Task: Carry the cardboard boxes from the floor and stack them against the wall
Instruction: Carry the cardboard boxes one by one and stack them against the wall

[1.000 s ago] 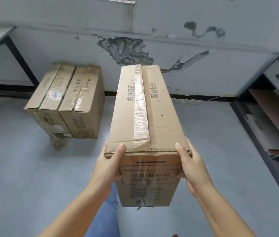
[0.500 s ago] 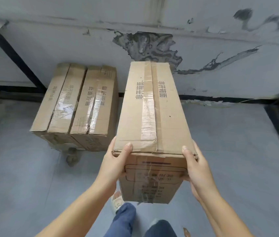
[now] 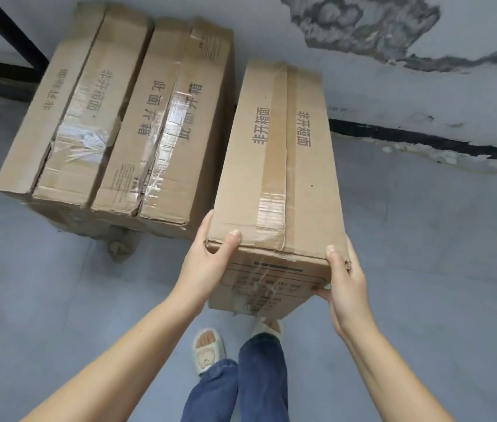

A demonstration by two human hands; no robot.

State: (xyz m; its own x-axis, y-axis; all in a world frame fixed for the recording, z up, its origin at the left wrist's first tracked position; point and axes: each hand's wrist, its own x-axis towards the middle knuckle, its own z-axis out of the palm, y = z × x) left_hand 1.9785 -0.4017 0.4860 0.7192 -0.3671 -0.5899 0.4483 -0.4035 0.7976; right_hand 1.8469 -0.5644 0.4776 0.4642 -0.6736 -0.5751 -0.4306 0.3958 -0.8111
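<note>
Left hand (image 3: 207,263) and right hand (image 3: 344,281) grip a taped box's (image 3: 280,166) near corners; two boxes (image 3: 113,117) sit by the wall (image 3: 423,95).

Your held carton (image 3: 280,166) sits just right of two floor cartons (image 3: 113,117) standing against the wall (image 3: 423,86).

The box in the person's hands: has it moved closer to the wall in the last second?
Yes. The carried box has come forward toward the wall and now sits beside the stacked boxes.
</note>
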